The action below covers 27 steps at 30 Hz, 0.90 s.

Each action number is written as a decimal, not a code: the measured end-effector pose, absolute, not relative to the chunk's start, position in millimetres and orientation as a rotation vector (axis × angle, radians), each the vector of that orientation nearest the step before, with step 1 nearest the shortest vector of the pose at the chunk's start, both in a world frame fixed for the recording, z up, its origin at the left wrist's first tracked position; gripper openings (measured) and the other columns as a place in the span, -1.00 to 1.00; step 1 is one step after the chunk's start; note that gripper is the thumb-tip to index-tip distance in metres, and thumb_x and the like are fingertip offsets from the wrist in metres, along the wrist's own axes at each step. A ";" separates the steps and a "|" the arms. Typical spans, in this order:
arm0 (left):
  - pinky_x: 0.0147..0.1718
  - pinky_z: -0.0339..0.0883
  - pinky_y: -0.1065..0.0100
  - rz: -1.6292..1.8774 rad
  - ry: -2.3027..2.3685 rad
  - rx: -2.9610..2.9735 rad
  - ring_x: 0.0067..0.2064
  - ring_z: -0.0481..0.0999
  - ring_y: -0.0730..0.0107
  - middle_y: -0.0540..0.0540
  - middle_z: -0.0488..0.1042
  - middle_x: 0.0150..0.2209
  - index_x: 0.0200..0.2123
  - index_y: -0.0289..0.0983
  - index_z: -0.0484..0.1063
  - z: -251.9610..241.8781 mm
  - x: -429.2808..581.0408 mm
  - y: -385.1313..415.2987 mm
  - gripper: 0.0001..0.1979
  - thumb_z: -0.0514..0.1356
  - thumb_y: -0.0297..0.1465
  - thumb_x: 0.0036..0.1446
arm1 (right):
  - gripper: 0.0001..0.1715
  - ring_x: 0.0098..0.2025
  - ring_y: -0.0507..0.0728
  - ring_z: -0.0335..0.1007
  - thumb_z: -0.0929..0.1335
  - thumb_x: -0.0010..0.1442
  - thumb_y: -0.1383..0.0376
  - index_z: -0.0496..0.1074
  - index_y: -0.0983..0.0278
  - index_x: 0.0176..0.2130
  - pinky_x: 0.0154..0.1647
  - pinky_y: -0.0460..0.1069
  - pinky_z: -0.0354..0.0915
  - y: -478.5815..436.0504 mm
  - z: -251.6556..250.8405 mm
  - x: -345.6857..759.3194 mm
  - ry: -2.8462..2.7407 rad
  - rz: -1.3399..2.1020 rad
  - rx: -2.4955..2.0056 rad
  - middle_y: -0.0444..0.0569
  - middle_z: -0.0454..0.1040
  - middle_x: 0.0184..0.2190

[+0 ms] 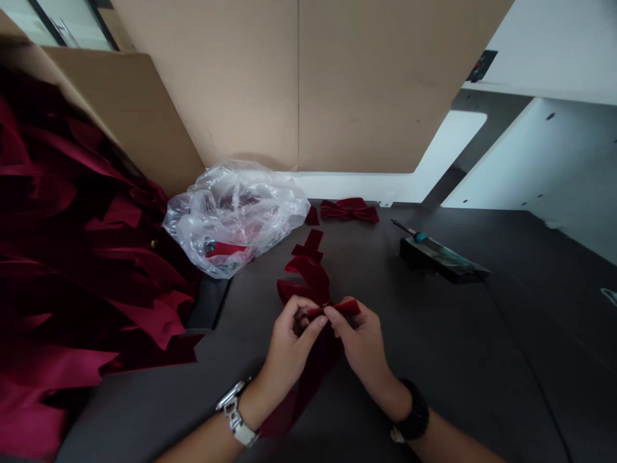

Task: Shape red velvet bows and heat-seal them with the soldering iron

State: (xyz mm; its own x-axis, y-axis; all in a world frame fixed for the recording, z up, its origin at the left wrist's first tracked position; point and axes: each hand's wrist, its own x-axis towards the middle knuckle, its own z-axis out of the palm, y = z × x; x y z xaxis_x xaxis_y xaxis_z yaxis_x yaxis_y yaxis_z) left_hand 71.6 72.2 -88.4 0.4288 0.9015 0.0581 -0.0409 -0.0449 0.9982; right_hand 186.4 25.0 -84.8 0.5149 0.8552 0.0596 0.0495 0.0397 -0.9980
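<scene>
A dark red velvet ribbon bow (348, 307) is pinched at its middle between my two hands. My left hand (292, 331) has its thumb and fingers closed on the left side of the bow. On the other side, my right hand (364, 337) is closed too, thumb pressed near the centre. A wider red ribbon loop (315, 273) curves up behind the fingers, and a ribbon tail (315, 379) hangs down between my wrists. How the pieces join is partly hidden by my fingers. Just beyond lie short cut ribbon pieces (311, 243).
Another red bow (349, 210) lies at the back of the dark table (434, 360). A clear plastic bag (241, 206) sits left of it. Red ribbons (96, 257) fill the left side, by a cardboard box (125, 109). A soldering-iron-like tool (436, 247) rests on a black block at right, its cable trailing forward.
</scene>
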 end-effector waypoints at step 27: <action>-0.39 0.18 0.46 0.808 0.724 1.047 -0.45 0.22 0.52 0.07 0.27 -0.45 -0.39 -0.25 0.20 -87.9 63.5 79.7 -0.64 0.26 -0.13 0.06 | -0.65 -0.67 -0.01 0.18 0.37 0.13 0.04 0.31 0.26 -0.41 -0.56 -0.09 0.17 29.9 -80.0 204.3 -0.959 0.999 -1.316 -0.22 0.27 -0.71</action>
